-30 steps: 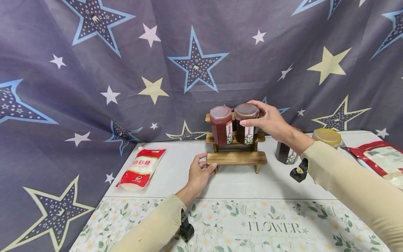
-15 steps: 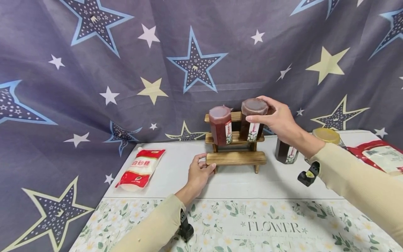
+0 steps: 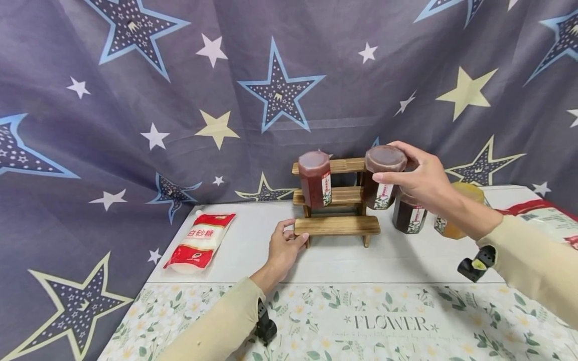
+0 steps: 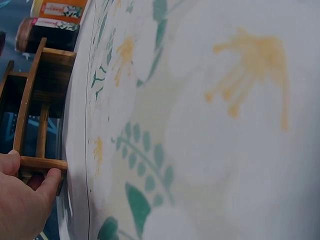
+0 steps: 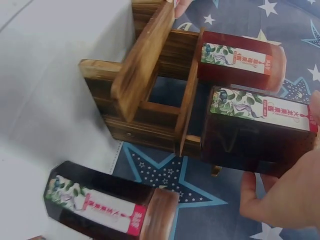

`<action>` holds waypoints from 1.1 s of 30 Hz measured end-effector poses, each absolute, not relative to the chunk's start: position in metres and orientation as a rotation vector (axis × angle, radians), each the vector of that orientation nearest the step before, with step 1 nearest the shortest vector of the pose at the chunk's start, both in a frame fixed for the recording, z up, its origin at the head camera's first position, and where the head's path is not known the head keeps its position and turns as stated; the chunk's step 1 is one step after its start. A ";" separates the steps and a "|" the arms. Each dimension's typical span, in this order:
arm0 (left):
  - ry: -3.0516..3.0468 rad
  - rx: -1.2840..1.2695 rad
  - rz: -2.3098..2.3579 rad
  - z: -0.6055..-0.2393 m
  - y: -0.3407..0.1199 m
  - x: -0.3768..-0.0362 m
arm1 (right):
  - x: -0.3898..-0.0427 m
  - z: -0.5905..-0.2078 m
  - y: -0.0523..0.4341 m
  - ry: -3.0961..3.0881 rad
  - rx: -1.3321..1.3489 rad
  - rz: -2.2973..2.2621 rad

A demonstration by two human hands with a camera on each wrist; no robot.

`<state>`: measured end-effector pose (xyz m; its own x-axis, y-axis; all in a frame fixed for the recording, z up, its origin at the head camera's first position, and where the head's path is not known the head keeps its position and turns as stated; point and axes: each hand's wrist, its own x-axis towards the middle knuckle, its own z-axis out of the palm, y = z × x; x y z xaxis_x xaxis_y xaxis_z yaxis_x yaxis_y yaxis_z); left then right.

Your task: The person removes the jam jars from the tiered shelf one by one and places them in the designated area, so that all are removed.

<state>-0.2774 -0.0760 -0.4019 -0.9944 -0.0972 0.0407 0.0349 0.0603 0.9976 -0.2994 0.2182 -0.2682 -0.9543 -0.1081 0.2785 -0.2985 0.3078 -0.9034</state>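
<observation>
White tabletop (image 3: 343,260); jar (image 3: 383,176) beyond rack edge (image 3: 336,225).

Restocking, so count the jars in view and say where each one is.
4: red jar on the rack's middle step, dark jar in the right hand, another dark jar and an amber jar on the table. More may be hidden.

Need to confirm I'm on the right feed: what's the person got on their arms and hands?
Both arms wear long, snug beige sleeves to the wrist. A small black clip-on device sits at each cuff, the left device under the forearm and the right device with a yellowish spot. The left hand and right hand are bare, no gloves or rings visible.
</observation>
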 end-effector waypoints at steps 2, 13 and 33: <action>-2.215 0.062 -2.098 -0.400 -0.076 -0.277 | -0.296 -0.270 0.221 -2.421 0.364 1.688; -2.203 0.081 -2.080 -0.412 -0.077 -0.284 | -0.278 -0.284 0.248 -2.509 0.328 1.502; -2.205 0.079 -2.092 -0.411 -0.078 -0.284 | -0.259 -0.314 0.277 -2.459 0.360 1.630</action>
<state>-0.2836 -0.0778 -0.4106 -0.9935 -0.1071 0.0377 0.0320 0.0543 0.9980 -0.2585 0.2767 -0.3136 -0.9566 -0.1062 0.2714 -0.2913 0.3735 -0.8807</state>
